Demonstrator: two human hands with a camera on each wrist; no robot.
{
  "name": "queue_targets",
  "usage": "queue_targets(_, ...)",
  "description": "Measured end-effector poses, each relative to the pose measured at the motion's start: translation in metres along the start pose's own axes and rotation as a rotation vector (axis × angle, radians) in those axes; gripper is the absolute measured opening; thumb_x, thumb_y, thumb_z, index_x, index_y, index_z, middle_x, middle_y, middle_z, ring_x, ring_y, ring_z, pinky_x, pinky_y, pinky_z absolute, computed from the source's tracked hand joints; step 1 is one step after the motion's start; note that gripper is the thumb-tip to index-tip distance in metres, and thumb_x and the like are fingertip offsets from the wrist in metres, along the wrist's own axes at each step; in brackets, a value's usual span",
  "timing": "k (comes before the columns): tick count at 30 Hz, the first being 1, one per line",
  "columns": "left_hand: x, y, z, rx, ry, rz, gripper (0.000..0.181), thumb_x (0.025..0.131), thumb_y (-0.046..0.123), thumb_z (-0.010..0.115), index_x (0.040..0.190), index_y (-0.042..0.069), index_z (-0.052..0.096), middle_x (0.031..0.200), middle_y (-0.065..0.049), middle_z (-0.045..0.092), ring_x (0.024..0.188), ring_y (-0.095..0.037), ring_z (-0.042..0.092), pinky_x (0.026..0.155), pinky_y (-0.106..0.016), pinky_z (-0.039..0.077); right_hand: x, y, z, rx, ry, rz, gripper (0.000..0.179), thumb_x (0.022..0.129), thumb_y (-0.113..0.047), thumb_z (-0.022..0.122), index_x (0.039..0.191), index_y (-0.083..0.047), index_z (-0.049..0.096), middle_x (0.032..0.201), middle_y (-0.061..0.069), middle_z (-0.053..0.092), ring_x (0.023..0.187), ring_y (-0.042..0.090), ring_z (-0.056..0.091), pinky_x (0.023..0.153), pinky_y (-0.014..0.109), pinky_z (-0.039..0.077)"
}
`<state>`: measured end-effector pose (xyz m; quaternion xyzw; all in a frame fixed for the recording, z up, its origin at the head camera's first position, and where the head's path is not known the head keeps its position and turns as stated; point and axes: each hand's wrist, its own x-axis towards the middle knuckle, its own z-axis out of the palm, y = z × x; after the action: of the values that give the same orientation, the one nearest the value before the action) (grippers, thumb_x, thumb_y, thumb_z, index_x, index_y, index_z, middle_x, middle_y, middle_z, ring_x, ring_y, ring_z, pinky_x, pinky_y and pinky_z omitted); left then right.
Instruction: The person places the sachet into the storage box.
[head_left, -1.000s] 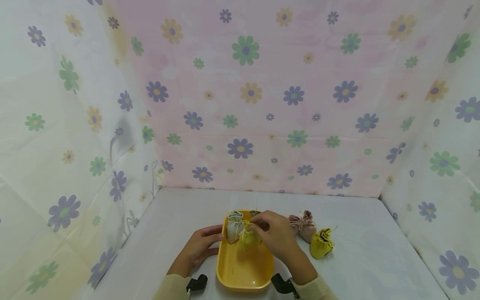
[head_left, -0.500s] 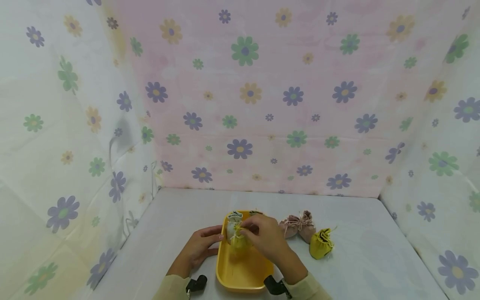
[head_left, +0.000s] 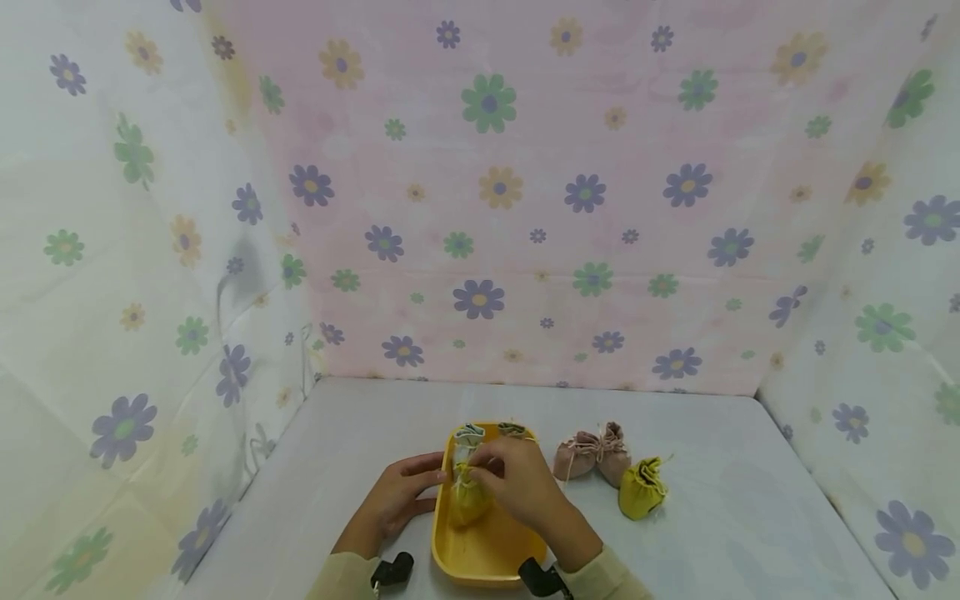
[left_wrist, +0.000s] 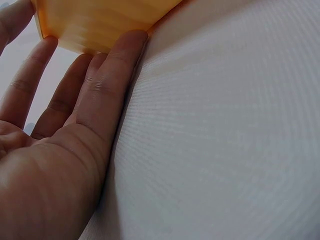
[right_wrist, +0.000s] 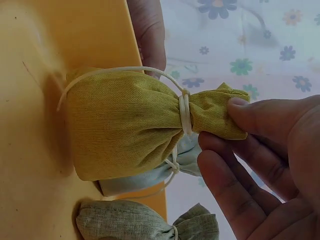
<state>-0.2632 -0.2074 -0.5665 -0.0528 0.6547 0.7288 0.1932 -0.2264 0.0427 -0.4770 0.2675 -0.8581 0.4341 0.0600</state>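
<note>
My right hand (head_left: pixel 517 479) pinches the gathered neck of a yellow drawstring pouch (right_wrist: pixel 125 125) between thumb and fingers. A white cord is tied round that neck. The pouch stands inside a yellow plastic tray (head_left: pixel 487 554), towards its left side. Behind it in the tray are a pale grey-blue pouch (right_wrist: pixel 135 181) and a grey-green pouch (right_wrist: pixel 122 220). My left hand (head_left: pixel 401 496) rests against the tray's left outer wall with its fingers extended. In the left wrist view, its fingertips (left_wrist: pixel 131 40) touch the tray wall close over the white tabletop.
Two dusty-pink pouches (head_left: pixel 576 457) lean together on the white table (head_left: pixel 720 500) right of the tray. Another yellow pouch (head_left: pixel 641 490) stands just in front of them. Flower-printed cloth (head_left: pixel 480 208) encloses the back and sides.
My right hand has moved left and slightly nearer with the yellow pouch, bringing it before the pale pouch. The pink pouches now show fully. My left hand stays put.
</note>
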Motion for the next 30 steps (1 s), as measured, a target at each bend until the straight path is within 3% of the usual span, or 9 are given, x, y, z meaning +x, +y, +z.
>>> queue_targets(22, 0.0001, -0.0005, -0.0008, 0.005, -0.006, 0.010, 0.067, 0.087, 0.031, 0.084, 0.146, 0.009, 0.059, 0.149, -0.015, 0.058, 0.119, -0.023, 0.068, 0.095, -0.044, 0.062, 0.0024, 0.0034, 0.0069, 0.041, -0.107, 0.093, 0.010, 0.094, -0.023, 0.078, 0.104, -0.024, 0.078, 0.104, -0.013, 0.074, 0.089, -0.001, 0.069, 0.076, 0.017, 0.059)
queue_targets(30, 0.0001, -0.0008, -0.0004, 0.012, 0.005, 0.007, 0.068, 0.087, 0.032, 0.084, 0.146, 0.009, 0.059, 0.150, -0.015, 0.058, 0.119, -0.023, 0.068, 0.094, -0.044, 0.062, -0.0003, 0.0024, 0.0038, 0.042, -0.109, 0.071, 0.015, 0.093, -0.024, 0.079, 0.108, -0.022, 0.077, 0.106, -0.010, 0.073, 0.090, 0.001, 0.070, 0.076, 0.017, 0.059)
